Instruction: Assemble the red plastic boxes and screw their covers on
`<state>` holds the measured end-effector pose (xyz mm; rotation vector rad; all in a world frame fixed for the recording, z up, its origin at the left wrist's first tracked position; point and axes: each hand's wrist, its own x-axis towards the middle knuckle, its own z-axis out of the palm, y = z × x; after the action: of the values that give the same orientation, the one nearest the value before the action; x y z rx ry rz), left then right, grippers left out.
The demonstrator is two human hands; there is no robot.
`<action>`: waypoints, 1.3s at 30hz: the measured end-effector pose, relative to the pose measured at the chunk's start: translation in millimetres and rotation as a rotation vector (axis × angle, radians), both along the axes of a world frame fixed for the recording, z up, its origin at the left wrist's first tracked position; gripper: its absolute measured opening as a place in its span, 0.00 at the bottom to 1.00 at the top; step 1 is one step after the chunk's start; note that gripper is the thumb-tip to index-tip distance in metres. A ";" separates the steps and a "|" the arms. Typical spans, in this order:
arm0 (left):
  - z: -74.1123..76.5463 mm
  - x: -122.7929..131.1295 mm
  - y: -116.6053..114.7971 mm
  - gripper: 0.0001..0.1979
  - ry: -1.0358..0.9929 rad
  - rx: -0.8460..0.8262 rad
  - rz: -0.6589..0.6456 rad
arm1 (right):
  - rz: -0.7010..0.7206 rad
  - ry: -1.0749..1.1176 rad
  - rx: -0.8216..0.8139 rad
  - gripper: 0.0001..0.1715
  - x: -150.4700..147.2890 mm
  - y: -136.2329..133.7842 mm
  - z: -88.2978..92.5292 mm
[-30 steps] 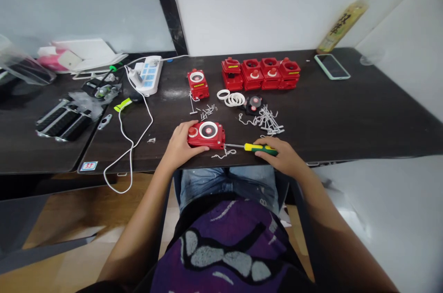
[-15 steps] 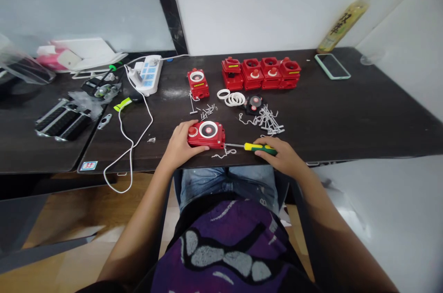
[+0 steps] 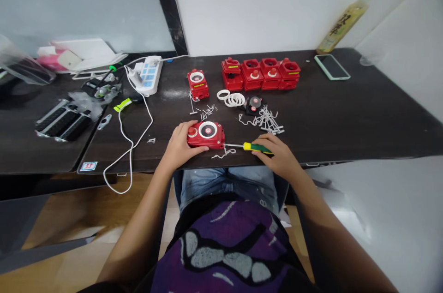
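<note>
My left hand grips the left end of a red alarm call-point box, fingers behind and thumb along its front edge. The box lies on the table with its round white ring and red knob facing up. In my right hand is a screwdriver with a yellow and green handle, held level. Its shaft reaches the right end of the box, where the tip is too small to make out. A white cord trails from that same end onto the table.
Behind stand another red box and a row of several red boxes. White rings, screws and metal T-shaped bars lie between. A power strip with a white cable is at left, a phone at right.
My right hand and the screwdriver handle have shifted slightly left, and the fingers have moved a little on the handle. The red box and my left hand stay in place.
</note>
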<state>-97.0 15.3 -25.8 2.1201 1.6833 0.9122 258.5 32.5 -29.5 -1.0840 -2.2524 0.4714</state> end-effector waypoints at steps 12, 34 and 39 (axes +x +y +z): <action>1.7 0.9 -0.4 0.43 0.000 -0.004 0.004 | 0.017 -0.049 0.016 0.12 0.0 -0.8 0.9; 1.3 0.7 0.3 0.43 -0.006 0.007 0.011 | 0.010 -0.058 0.096 0.15 -6.6 -0.3 -4.2; 1.2 0.5 0.4 0.43 -0.001 0.002 0.011 | 0.011 -0.054 0.106 0.14 -8.3 -1.2 -4.5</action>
<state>-96.5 15.7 -24.5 2.1132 1.6963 0.9179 250.2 31.3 -34.0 -1.0429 -2.3032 0.3271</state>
